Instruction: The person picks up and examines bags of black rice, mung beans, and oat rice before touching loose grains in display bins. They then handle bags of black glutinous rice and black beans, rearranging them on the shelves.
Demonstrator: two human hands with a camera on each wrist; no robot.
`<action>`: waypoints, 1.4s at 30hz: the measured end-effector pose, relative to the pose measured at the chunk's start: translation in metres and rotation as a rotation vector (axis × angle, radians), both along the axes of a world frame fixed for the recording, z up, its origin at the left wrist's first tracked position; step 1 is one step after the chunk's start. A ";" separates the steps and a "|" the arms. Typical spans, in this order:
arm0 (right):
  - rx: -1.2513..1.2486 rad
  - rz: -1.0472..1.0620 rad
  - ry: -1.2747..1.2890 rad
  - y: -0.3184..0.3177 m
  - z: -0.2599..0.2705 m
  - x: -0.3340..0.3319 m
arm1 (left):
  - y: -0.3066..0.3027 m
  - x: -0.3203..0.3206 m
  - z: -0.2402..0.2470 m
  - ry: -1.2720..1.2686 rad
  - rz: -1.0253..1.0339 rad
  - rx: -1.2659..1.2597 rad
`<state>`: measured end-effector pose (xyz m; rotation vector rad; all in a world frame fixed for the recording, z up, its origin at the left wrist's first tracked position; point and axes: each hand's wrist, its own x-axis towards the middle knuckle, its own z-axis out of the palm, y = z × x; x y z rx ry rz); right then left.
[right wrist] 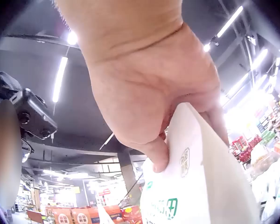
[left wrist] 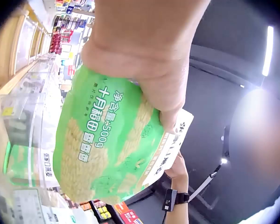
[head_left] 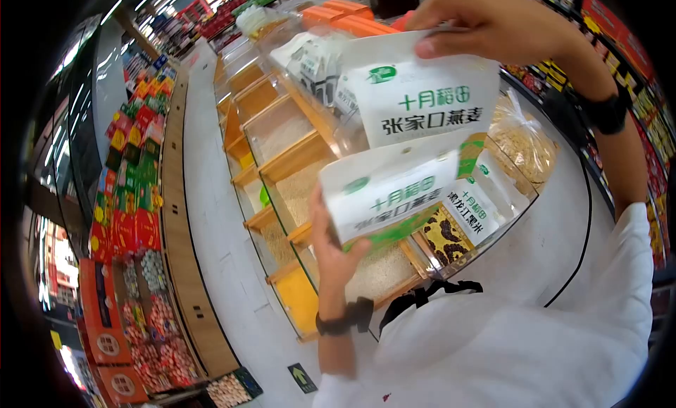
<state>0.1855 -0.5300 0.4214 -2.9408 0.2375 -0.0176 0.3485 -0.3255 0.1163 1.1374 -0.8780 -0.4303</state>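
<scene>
In the head view my left hand (head_left: pixel 334 249) grips a bag of oats (head_left: pixel 391 190) by its left side, with the thumb on the front. The left wrist view shows that bag's green lower part (left wrist: pixel 109 140) with pale flakes printed on it, under the curled left hand (left wrist: pixel 140 74). My right hand (head_left: pixel 486 28) pinches a second bag of oats (head_left: pixel 426 80) by its white top edge, just behind and above the first. From the right wrist, thumb and fingers of the right hand (right wrist: pixel 149 93) lie on either side of that white top (right wrist: pixel 196 172).
A black rice bag (head_left: pixel 475 207) stands in a clear-walled bin below the oats. Wooden-divided grain bins (head_left: pixel 292 151) run away to the left. A knotted clear plastic bag (head_left: pixel 524 140) lies at right, white packs (head_left: pixel 310 59) behind. Across the aisle is a shelf of packaged goods (head_left: pixel 134 183).
</scene>
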 end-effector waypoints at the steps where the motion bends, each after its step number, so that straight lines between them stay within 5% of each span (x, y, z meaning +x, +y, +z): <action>1: 0.096 0.059 -0.070 0.000 -0.005 -0.003 | -0.006 -0.003 0.003 -0.001 -0.071 -0.052; 3: 0.154 0.251 -0.200 -0.015 -0.026 0.002 | -0.011 -0.007 0.002 0.004 -0.141 -0.108; 7: 0.364 0.301 0.126 0.016 -0.007 0.016 | -0.004 -0.002 -0.033 0.016 -0.227 -0.114; 11: 0.208 0.269 -0.043 0.033 -0.027 0.015 | 0.017 0.005 -0.076 0.120 -0.173 -0.180; 12: 0.291 -0.223 0.060 0.073 -0.002 0.026 | 0.018 -0.003 -0.068 0.254 -0.169 -0.246; 17: 0.459 -0.371 -0.134 -0.043 -0.074 0.060 | 0.021 -0.006 -0.070 0.477 0.007 -0.281; 19: 0.033 -0.073 -0.189 -0.161 -0.128 0.066 | 0.019 -0.003 -0.059 0.304 0.071 -0.182; 20: 0.034 -0.041 -0.185 -0.195 -0.155 0.060 | 0.020 -0.002 -0.055 0.305 0.103 -0.189; 22: -0.169 -0.470 0.200 -0.234 -0.184 0.052 | 0.022 -0.003 -0.044 0.246 0.104 -0.126; 24: 0.015 -0.687 0.256 -0.204 -0.189 0.041 | 0.024 -0.003 -0.043 0.274 0.122 -0.128; 27: 0.193 -0.703 0.194 -0.219 -0.218 0.029 | 0.028 0.000 -0.048 0.282 0.144 -0.106; 32: 0.153 -0.737 0.267 -0.220 -0.233 0.026 | 0.032 0.005 -0.056 0.213 0.139 -0.080; 39: 0.169 -0.640 0.007 -0.214 -0.240 0.025 | 0.044 0.002 -0.085 0.294 0.118 -0.138; 42: 0.144 -0.643 -0.026 -0.214 -0.236 0.024 | 0.054 0.005 -0.102 0.322 -0.035 -0.174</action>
